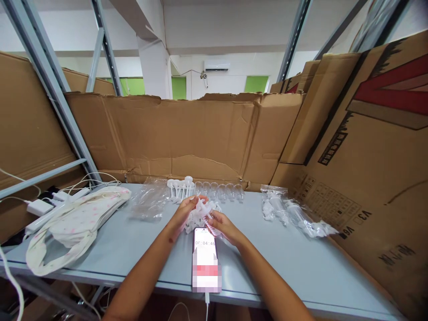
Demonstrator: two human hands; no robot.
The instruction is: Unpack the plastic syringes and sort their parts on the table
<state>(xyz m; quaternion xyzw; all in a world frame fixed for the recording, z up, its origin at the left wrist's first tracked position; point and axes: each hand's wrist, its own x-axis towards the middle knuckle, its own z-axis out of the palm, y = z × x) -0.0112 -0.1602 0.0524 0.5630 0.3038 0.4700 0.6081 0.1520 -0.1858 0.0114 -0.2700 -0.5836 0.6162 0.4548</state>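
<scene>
Both hands are at the middle of the grey table, over a pile of small white pieces [190,222]. My left hand [186,211] has its fingers closed round the left side of a white bunch [203,209]. From the right, my right hand [223,225] pinches the same bunch; its exact shape is too small to make out. Just below the hands lies a phone [204,258] with a timer on its screen. Behind them stand white round-topped parts [180,188] and a row of clear round pieces [222,191].
An empty-looking clear bag [149,200] lies left of the hands. Bags of white parts [276,207] rest at the right. A patterned cloth bag [80,218] and power strip [50,214] occupy the left end. Cardboard [187,133] walls the back and right.
</scene>
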